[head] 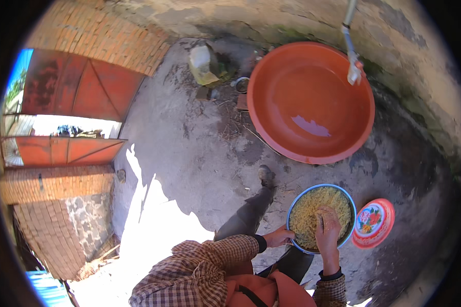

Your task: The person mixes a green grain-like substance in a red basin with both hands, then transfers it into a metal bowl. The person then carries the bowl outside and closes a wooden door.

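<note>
A round basin with a blue rim (289, 207) is full of crumbly yellow-brown meal (305, 215). My left hand (279, 236) grips the rim on its left side. Over the right half of the basin, my right hand (327, 226) rests with its fingers in the meal, and crumbs stick to the skin. Its fingertips are partly hidden, so whether they close on any meal cannot be told. Just right of the basin lies a red enamel dish (386, 226) with a floral pattern.
A large red-brown tub (311, 99) stands by the wall, under a pipe with a tap (354, 73). A stone block (203, 61), a small metal bowl (241, 85) and twigs lie left of it. A red metal gate (96, 88) stands partly open at the left.
</note>
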`<state>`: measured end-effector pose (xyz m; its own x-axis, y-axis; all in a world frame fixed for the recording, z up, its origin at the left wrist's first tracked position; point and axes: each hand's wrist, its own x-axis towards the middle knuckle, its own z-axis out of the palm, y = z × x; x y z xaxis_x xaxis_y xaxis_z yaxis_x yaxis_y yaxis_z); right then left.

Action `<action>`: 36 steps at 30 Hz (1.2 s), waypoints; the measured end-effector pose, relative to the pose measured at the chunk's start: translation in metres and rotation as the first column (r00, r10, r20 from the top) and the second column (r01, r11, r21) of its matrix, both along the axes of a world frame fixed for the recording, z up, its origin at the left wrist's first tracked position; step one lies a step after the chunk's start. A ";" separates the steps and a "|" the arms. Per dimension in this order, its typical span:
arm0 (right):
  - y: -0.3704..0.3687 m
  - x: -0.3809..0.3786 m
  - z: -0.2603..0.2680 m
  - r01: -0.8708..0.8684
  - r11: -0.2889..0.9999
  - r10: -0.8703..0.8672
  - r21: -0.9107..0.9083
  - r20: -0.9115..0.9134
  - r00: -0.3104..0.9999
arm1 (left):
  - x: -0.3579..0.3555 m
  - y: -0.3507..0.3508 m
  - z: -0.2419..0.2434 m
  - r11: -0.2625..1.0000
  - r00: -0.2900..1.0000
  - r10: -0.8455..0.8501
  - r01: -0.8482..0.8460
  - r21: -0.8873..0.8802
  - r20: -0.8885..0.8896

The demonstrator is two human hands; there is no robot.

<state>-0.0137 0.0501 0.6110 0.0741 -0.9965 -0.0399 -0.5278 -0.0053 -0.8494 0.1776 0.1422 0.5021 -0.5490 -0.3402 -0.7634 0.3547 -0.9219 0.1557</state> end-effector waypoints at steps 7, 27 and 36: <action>0.003 0.181 0.135 -0.582 0.801 0.569 -0.141 -0.121 0.813 | 0.176 0.060 0.092 0.944 0.953 0.297 -0.303 -0.133 -0.059; 0.025 0.865 0.303 -0.850 0.000 0.923 -0.526 -0.328 0.203 | 0.681 0.144 0.199 0.155 0.198 0.952 -0.969 -0.192 -0.232; -0.055 1.109 0.282 -0.822 -0.207 0.945 -0.530 -0.326 -0.028 | 0.894 0.072 0.178 0.034 0.054 0.974 -0.995 -0.097 -0.221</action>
